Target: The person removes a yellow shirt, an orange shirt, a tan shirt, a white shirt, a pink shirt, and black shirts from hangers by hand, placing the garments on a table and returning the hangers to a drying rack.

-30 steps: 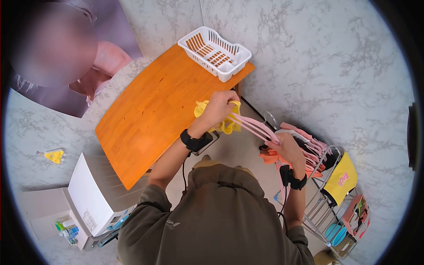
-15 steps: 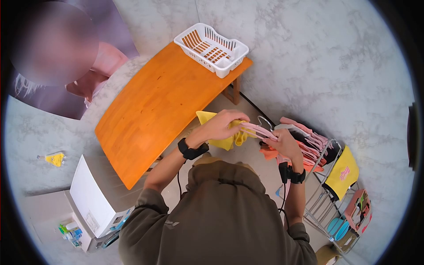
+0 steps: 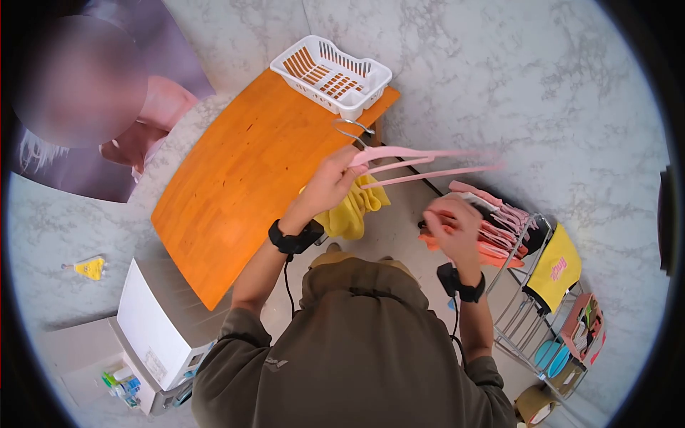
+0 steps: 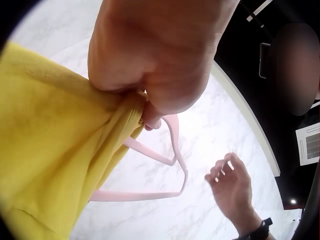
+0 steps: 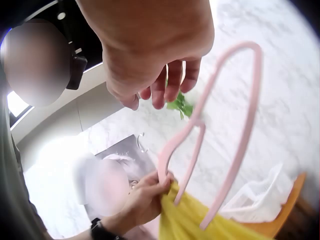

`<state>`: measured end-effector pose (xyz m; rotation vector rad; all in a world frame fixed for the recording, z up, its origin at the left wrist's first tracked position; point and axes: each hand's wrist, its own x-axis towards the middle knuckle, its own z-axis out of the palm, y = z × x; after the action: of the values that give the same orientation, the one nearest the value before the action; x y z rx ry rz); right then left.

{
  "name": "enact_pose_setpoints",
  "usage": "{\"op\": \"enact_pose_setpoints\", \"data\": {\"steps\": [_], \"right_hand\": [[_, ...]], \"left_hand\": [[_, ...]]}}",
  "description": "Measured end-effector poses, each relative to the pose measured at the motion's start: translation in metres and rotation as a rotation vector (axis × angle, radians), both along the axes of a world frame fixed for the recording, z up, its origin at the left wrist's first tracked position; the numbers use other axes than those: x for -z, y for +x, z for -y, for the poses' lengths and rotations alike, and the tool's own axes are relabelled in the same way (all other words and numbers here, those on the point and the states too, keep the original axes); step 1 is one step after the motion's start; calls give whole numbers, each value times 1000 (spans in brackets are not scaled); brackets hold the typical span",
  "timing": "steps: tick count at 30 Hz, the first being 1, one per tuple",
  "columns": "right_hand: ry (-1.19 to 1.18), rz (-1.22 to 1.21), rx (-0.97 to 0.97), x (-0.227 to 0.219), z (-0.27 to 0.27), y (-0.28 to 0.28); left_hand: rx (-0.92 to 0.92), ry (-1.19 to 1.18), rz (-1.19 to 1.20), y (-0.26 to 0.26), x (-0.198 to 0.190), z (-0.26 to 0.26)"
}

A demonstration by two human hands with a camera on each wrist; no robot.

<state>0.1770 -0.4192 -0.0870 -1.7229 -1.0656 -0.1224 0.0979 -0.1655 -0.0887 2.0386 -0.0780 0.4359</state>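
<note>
My left hand grips a pink clothes hanger together with a yellow cloth that hangs below the fist, over the edge of the orange table. In the left wrist view the cloth bunches under the curled fingers and the hanger's loop sticks out. My right hand hovers empty, apart from the hanger, above a rack of pink hangers. The right wrist view shows its fingers relaxed above the hanger.
A white plastic basket sits on the table's far end. A wire rack with hangers and a yellow garment stands at the right. A white appliance is at lower left. Another person sits at upper left.
My left hand lifted the hanger and yellow cloth up and away from the rack. My right hand let go of the hanger and now hangs free.
</note>
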Motion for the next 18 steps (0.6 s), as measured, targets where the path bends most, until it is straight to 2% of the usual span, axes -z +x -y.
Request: {"op": "enact_pose_setpoints", "data": {"steps": [1, 3, 5, 6, 8, 12, 14, 17, 18], "right_hand": [[-17, -62, -46, 13, -14, 1], [-29, -301, -18, 57, -44, 6], [-19, -508, -70, 66, -69, 7], [-16, -510, -68, 72, -80, 10], [-1, -522, -272, 78, -97, 18], [-157, -344, -366, 47, -104, 23], [-262, -297, -323, 48, -106, 36], [-31, -346, -80, 47, -104, 57], [22, -399, -10, 36, -100, 63]], "left_hand": [[-24, -15, 37, -1, -8, 0], [-39, -62, 41, -4, -18, 4], [-58, -106, 48, -6, -29, 7], [-77, -140, 35, -9, -33, 9], [-94, -169, 29, -9, -37, 10], [-164, -272, 153, -10, -41, 8], [-181, -299, 174, -11, -40, 6], [-264, -308, 269, -13, -31, -3], [-313, -389, 294, -13, -29, -5]]}}
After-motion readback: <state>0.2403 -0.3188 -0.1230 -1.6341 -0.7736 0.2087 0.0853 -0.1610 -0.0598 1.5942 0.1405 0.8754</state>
